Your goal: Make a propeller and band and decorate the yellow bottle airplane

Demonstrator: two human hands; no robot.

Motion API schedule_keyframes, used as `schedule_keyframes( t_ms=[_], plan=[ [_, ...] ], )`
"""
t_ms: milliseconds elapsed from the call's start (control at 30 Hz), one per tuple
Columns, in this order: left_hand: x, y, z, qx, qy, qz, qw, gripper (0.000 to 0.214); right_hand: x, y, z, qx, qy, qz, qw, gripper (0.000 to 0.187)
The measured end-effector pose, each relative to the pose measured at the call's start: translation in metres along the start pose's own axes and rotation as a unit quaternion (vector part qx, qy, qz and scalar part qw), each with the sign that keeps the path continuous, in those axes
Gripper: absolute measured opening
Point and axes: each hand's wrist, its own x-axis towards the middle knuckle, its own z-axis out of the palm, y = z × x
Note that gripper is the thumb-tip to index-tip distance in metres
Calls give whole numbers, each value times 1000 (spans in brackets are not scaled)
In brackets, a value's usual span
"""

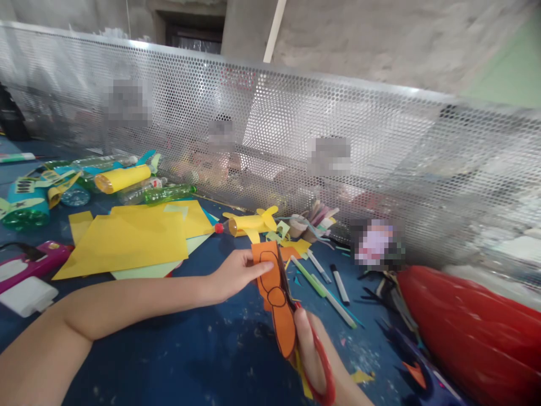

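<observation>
Between the thumb and fingers of my left hand (240, 273) is the top end of an orange paper piece (282, 324). A propeller-like outline with a round middle is drawn on it in black, and its lower end is cut round. My right hand (310, 344) grips red-handled scissors (326, 369), whose dark blades lie along the paper's right edge. How far apart the blades are I cannot tell. A yellow paper-wrapped bottle plane (249, 224) with a red cap lies just beyond my left hand.
Yellow paper sheets (131, 242) lie at the left, with plastic bottles (169, 193) behind them. Markers (340, 285) and paper scraps are scattered to the right. A magenta glue gun (42, 259) sits at far left, a red bag (469, 321) at right. A perforated metal screen (190, 96) stands behind.
</observation>
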Motion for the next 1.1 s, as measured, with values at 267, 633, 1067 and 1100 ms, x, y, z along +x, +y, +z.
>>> schedule_keyframes(
  t_ms=[267, 633, 1067, 1100],
  plan=[
    [0, 1, 0, 4, 1, -3, 1000, 29, 2, 2, -2, 5, -9, -18, 1000, 65],
    [1, 11, 0, 28, 17, 10, 999, 24, 10, 12, -9, -42, -29, -54, 997, 58],
    [5, 7, -4, 46, 21, 13, 999, 30, 7, 0, -6, -72, 22, -35, 997, 62],
    [4, 7, -4, 45, 20, 13, 999, 29, 7, 0, -6, -69, 31, -32, 997, 62]
  ],
)
